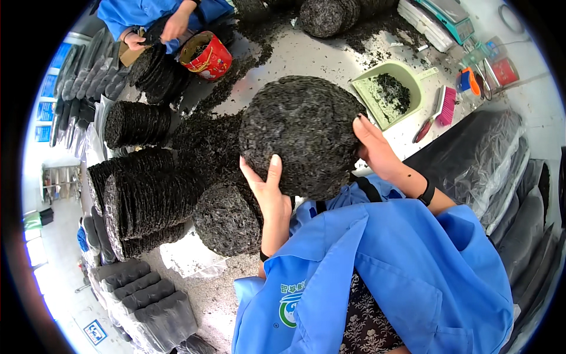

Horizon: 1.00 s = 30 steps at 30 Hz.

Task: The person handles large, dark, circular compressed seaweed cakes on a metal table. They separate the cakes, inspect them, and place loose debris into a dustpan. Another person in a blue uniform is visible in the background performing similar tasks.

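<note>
Between my two hands is a round dark sheet of dried seaweed (300,133), held up over the table with its flat face showing. My left hand (270,192) grips its lower left edge, thumb and a finger on the near side. At its right edge my right hand (375,146) holds on, thumb in front and the other fingers mostly behind. Whether it is one sheet or a few together I cannot tell. Just left of my left wrist lies a stack of the same round seaweed sheets (227,218), tipped on its side.
More seaweed stacks (150,200) stand on the left. A green dustpan (392,91) with scraps and a pink brush (442,109) lie right. Wrapped packs (471,159) line the right side. Across the table, beside a red bucket (206,56), a co-worker's hands (177,26) handle seaweed.
</note>
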Available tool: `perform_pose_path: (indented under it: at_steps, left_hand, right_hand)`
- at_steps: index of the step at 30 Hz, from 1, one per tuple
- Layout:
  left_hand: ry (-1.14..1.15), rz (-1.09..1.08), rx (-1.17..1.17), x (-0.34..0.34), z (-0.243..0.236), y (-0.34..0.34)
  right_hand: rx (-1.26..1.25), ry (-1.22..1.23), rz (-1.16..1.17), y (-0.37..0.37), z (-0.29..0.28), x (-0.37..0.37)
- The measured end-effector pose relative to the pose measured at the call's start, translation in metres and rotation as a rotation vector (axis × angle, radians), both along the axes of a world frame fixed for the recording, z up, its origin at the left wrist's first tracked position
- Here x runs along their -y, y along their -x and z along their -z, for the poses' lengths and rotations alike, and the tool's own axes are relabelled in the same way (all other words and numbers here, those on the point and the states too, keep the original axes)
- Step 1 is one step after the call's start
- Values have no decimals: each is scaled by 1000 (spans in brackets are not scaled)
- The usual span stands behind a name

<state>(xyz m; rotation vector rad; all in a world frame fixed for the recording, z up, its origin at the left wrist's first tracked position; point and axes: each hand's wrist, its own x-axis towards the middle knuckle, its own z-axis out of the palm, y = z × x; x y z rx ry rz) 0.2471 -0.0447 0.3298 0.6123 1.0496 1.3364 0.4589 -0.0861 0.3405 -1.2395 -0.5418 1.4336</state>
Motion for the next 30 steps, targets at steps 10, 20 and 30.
perform_pose_path:
  at_steps: [10,20,30]
  left_hand:
    - [80,-219,-336,36,-15,205]
    - [-139,-157,-1386,41,-39,166]
    - [-374,0,-885,20,-49,71]
  right_hand:
    - [1357,-723,-526,-40,-5,-7]
    - [1702,-716,-741,-22,-1,-12]
    - [1245,-482,219,-64,-28,-5]
